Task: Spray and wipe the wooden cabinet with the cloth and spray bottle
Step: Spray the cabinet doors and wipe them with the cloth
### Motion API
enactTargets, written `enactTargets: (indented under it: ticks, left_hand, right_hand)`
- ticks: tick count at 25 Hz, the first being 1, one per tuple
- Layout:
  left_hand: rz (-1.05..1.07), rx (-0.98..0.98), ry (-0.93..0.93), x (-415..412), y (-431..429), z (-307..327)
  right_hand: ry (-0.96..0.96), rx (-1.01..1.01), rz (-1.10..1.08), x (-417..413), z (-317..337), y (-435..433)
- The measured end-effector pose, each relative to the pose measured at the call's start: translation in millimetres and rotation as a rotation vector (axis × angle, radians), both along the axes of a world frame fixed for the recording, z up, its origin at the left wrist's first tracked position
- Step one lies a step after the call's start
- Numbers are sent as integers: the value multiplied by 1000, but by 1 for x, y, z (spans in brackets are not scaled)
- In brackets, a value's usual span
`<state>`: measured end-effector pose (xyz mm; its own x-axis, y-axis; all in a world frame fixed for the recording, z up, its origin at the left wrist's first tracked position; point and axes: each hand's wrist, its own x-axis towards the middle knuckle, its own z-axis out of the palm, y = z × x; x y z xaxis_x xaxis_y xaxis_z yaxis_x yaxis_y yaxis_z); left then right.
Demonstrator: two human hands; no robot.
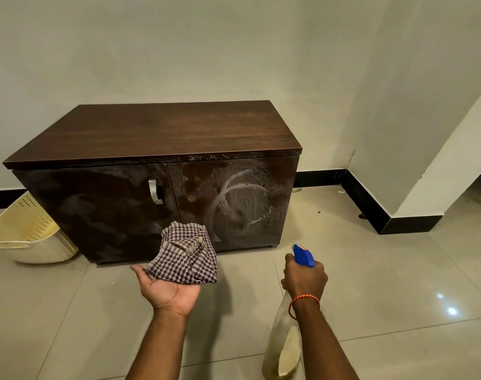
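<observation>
A low dark wooden cabinet (157, 133) with two doors stands against the wall. Its right door (233, 198) carries white swirled smear marks and speckled droplets; the left door bears a metal handle (154, 191). My left hand (168, 289) is palm up in front of the cabinet's base, with a bunched purple-and-white checked cloth (184, 256) resting on its fingers. My right hand (305, 278) grips the neck of a clear spray bottle (281, 349) with a blue trigger head (303, 255) that points toward the right door. The bottle holds a little yellowish liquid.
A cream plastic basket (28, 234) lies tipped on the floor left of the cabinet. Glossy beige tiles (398, 297) cover the floor. A wall corner with black skirting (370, 204) juts out at the right, with small debris near it.
</observation>
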<state>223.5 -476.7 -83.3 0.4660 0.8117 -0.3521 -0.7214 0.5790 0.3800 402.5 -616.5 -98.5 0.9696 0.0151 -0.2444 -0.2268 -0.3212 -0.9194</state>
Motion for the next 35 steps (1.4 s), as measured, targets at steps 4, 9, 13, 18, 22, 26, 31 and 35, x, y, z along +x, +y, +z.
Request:
enactTargets:
  ticks: [4, 9, 13, 18, 22, 26, 31, 35]
  left_hand:
    - [9, -59, -8, -2, 0, -14]
    - [26, -77, -17, -4, 1, -15]
    - [42, -91, -29, -6, 2, -14]
    - [62, -100, -30, -6, 3, -13]
    - [70, -103, -19, -7, 2, -12]
    - [59, -98, -20, -8, 4, -12]
    - [55, -80, -19, -10, 5, -15]
    - [59, -64, -20, -10, 5, -15]
  right_hand:
    - [33, -45, 12, -4, -13, -3]
    - [59, 14, 8, -6, -16, 0]
    - [-98, 54, 12, -12, 2, 6]
    - [-334, 199, 35, -16, 46, 20]
    - [-427, 289, 84, -16, 74, 27]
    - [-468, 298, 147, -22, 88, 29]
    - [-423, 258, 147, -25, 76, 32]
    - [-291, 187, 110, -27, 54, 33]
